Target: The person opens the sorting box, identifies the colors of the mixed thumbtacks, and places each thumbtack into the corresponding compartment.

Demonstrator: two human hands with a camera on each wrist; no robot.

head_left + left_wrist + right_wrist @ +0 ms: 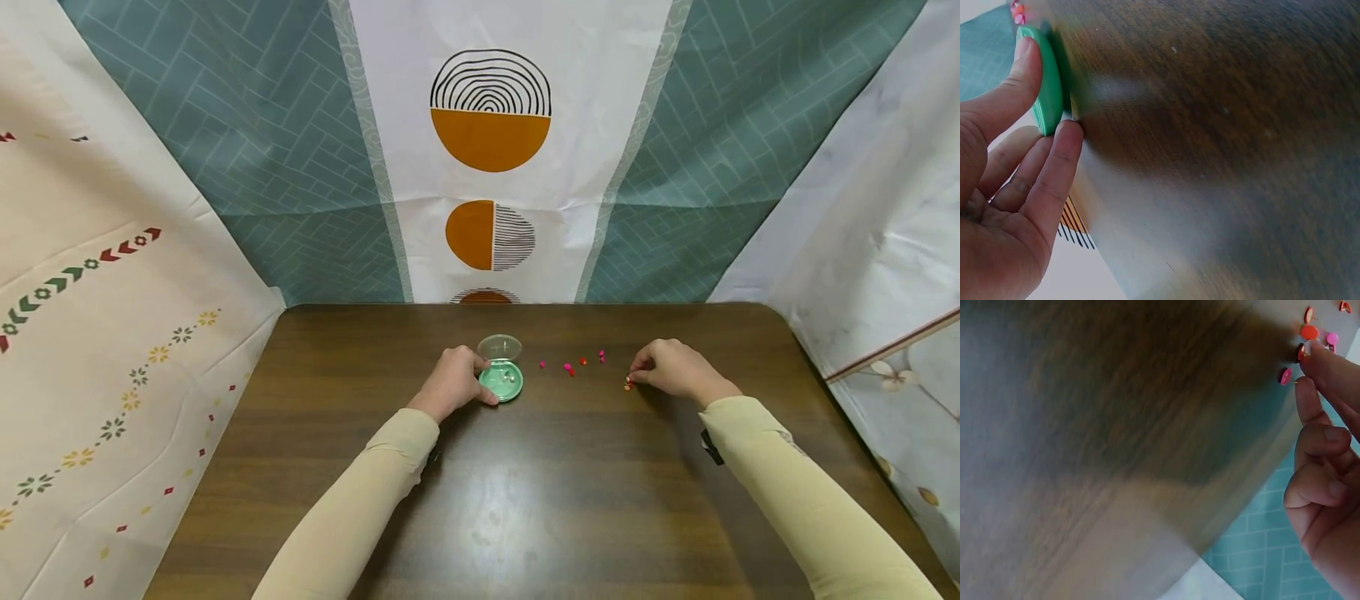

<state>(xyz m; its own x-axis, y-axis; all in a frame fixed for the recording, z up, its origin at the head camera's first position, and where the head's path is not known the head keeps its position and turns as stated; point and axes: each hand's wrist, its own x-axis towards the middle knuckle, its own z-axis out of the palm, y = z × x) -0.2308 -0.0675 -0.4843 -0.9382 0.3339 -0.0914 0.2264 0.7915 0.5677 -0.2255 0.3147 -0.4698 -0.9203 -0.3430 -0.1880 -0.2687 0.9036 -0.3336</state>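
Observation:
A round green container [501,381] lies on the table with its clear lid [499,347] hinged up at the back. My left hand [456,382] grips its rim from the left, thumb on the near side and fingers behind. The left wrist view shows the green case [1051,81] between thumb and fingers; a few small shiny pieces lie inside it. At the right, my right hand [672,367] has its thumb and forefinger together at a small red thumbtack [1302,352], seemingly pinching it. Other thumbtacks [627,386] lie right beside those fingertips.
Between the hands, several red and pink thumbtacks [569,368] are scattered on the brown wooden table [480,500]. Patterned cloth [487,183] hangs behind the table's far edge. More cloth [112,375] hangs along the left and right sides.

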